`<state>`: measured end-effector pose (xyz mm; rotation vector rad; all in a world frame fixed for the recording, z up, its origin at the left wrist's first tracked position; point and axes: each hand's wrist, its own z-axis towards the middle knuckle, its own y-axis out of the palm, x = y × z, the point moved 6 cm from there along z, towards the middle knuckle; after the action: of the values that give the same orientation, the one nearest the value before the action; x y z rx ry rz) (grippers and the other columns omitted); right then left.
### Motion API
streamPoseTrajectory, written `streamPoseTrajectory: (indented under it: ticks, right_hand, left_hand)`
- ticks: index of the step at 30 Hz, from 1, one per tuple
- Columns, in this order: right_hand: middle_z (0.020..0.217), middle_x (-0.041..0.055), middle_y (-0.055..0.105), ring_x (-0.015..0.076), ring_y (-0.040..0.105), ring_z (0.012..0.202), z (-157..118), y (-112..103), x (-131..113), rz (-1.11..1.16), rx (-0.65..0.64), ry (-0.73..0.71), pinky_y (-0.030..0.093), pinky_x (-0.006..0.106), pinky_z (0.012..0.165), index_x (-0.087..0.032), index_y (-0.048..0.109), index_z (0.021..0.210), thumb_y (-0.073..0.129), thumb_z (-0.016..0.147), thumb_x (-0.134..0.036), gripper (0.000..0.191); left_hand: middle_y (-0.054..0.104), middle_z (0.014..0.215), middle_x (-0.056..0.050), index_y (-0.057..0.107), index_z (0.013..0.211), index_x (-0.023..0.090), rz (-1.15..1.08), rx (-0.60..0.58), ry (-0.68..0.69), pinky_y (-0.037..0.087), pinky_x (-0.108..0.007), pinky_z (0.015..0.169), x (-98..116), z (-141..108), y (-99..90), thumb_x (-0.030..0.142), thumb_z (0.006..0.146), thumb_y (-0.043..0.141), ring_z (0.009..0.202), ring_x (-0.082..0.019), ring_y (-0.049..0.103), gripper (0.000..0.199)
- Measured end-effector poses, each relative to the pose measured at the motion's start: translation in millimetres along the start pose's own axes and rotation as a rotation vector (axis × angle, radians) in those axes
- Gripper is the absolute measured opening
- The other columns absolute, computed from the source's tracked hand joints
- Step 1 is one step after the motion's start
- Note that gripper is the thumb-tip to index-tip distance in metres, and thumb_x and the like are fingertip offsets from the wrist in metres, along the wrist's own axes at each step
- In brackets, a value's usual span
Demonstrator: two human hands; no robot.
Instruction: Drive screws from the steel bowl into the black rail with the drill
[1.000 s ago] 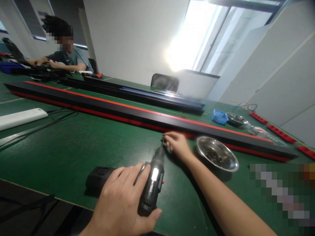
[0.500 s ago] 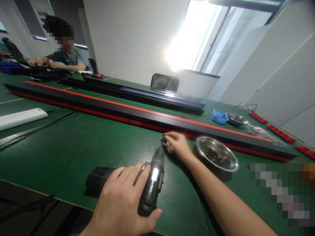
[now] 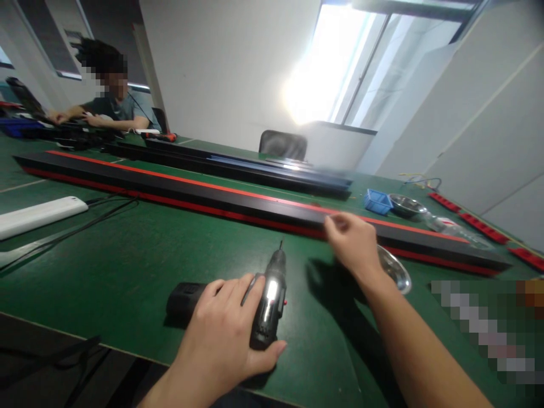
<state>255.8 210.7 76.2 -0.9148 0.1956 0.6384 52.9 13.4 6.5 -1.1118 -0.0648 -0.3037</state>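
Note:
My left hand (image 3: pixel 225 328) is wrapped round a black cordless drill (image 3: pixel 272 294), which lies on its side low over the green table. Its thin bit points away from me, toward a long black bar with red stripes (image 3: pixel 238 199). To the right, my right hand (image 3: pixel 355 243) hovers in front of the bar with thumb and fingers pinched together; anything between them is too small to make out. Behind that hand and wrist, a steel bowl (image 3: pixel 399 269) shows only its right side. Its contents are hidden now.
Behind the bar lie more dark profiles (image 3: pixel 255 169). A blue basket (image 3: pixel 377 202), a second steel bowl (image 3: pixel 407 205) and a clear plastic bottle (image 3: pixel 453 229) stand at right. At left are a white power strip (image 3: pixel 42 215) and cables. A person (image 3: pixel 123 110) sits at the far left.
My right hand has left the tip of the drill bit and moved up and right, toward the bowl, casting a shadow below. The drill stays in my left hand, shifted slightly right.

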Motion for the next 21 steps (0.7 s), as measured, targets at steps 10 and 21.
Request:
streamPoseTrajectory:
  ticks: [10, 21]
  right_hand:
    - [0.087, 0.0171, 0.076, 0.0312, 0.071, 0.074, -15, -19, 128, -0.47, -0.522, 0.475, 0.047, 0.038, 0.065, -0.022, 0.083, 0.094, 0.062, 0.08, -0.046, 0.035]
    - [0.089, 0.0101, 0.076, 0.0226, 0.069, 0.079, -26, 6, 122, -0.429, -0.741, 0.305, 0.045, 0.029, 0.064, -0.023, 0.08, 0.084, 0.069, 0.075, -0.041, 0.022]
  left_hand:
    - [0.066, 0.13, -0.012, 0.054, 0.139, 0.02, 0.063, -0.053, -0.033, 0.04, -0.052, 0.101, -1, 28, 5.4, 0.071, 0.083, 0.066, 0.113, -0.034, 0.06, 0.076]
    - [0.064, 0.125, -0.015, 0.053, 0.138, 0.019, 0.12, -0.097, -0.03, 0.041, -0.052, 0.098, -3, 35, 10.3, 0.072, 0.083, 0.066, 0.112, -0.035, 0.06, 0.077]
